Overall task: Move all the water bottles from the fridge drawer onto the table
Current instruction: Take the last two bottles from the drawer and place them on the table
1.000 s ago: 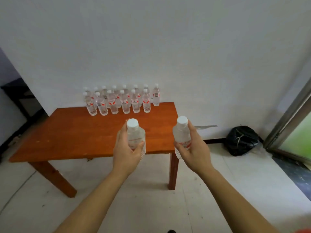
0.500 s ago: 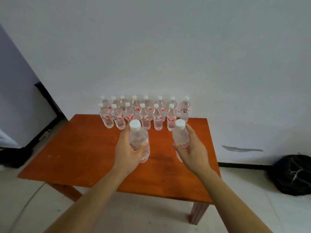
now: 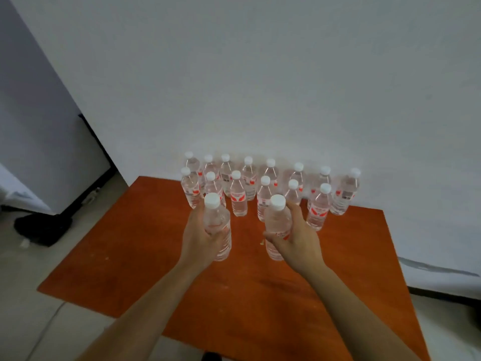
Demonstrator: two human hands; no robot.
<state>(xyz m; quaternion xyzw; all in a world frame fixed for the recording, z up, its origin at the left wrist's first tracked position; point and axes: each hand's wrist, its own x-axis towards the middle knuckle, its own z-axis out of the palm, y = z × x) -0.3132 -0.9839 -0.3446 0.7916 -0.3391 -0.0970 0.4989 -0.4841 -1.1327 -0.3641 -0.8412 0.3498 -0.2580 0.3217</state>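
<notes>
Two bottles are up in the person's hands, both upright with white caps on. The left bottle is in the left hand, fingers wrapped round its middle, and the right bottle is gripped the same way by the right hand. Both are over the middle of the table, side by side with a gap between them. Can't tell if their bottoms are touching the wood or not.

Just past them, along the far edge, the other bottles stand in two rough rows, all upright, clear with red on the labels, packed close together. The back row is right up against the white wall.

Table's plain orange-brown wood. Off its left edge there's something dark sitting on the pale floor, too blurry to make out.
</notes>
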